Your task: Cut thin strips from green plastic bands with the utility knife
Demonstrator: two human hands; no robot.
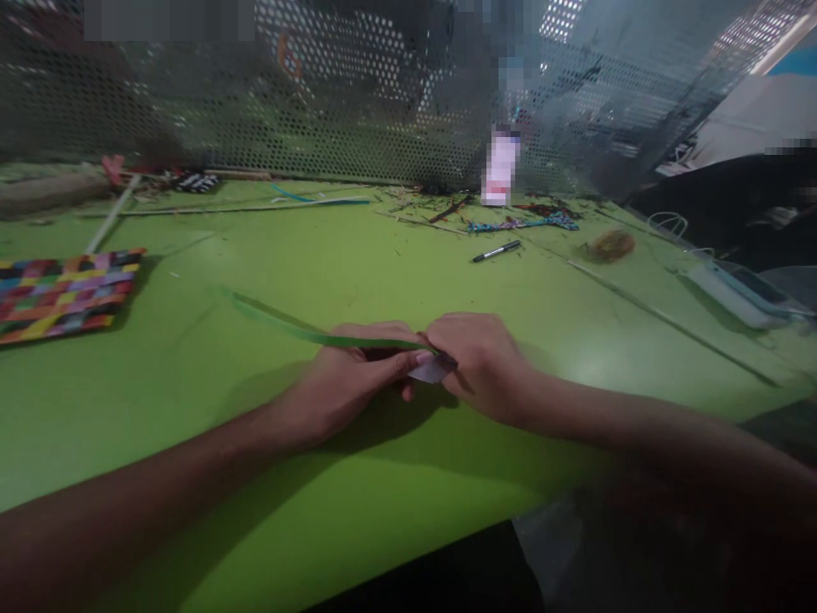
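Note:
My left hand and my right hand meet over the middle of the green table. A long thin green strip runs from between their fingers out to the left, just above the tabletop. The left hand's fingers are pinched on the strip. My right hand is closed round the strip's end together with a small pale piece, which I cannot identify. Both hands are a little blurred.
A multicoloured woven mat lies at the left edge. A black pen, a woven band, scraps and long strips lie at the back by a perforated metal screen. A phone and cables lie at the right.

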